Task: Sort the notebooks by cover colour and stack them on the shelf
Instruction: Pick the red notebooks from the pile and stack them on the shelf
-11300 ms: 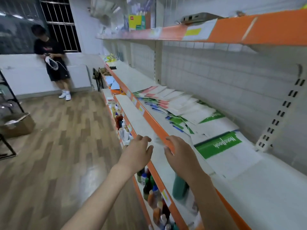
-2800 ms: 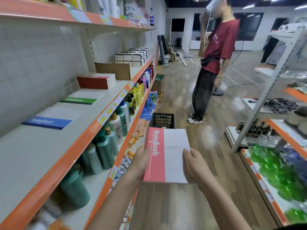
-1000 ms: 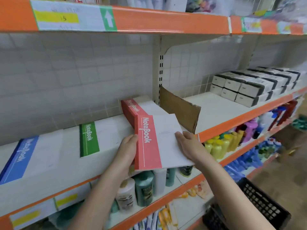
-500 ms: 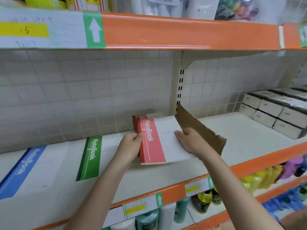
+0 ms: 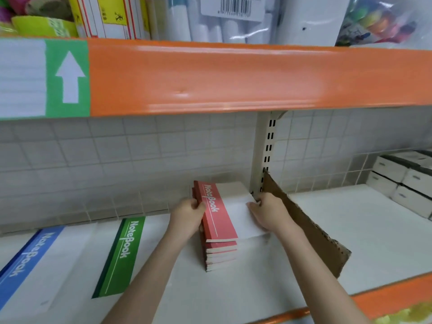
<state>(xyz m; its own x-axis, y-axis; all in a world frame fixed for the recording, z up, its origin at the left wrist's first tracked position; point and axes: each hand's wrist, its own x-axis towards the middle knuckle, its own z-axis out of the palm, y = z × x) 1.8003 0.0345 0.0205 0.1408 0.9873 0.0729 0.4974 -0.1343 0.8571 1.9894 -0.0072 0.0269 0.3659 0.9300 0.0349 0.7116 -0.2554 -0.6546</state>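
Placement is nearly done: the red notebook (image 5: 218, 212), which half a second ago was held tilted just above the shelf, is now laid flat on top of the red stack (image 5: 219, 253). A second ago it was out in front of the shelf edge, so it has been carried inward and down onto the pile. The left hand (image 5: 188, 215) is curled against the spine side of the top notebook, thumb on the red band, fingers wrapped at the stack's left edge. The right hand (image 5: 268, 212) is pressed on the white part of the cover near its right edge, fingers bent over that edge; whether the edge is pinched or only pushed cannot be told. The stack is seen on the white shelf (image 5: 350, 230), close to the tiled back wall, just left of the cardboard divider (image 5: 311, 230). The green notebook (image 5: 121, 256) is laid flat well to the left, and the blue notebook (image 5: 25, 260) further left again, each apart from the others. Edges of the red pile look slightly staggered at the front, so squaring-up is judged to be the step in hand. Red is thus sorted onto its own pile; release of both hands is not yet made.
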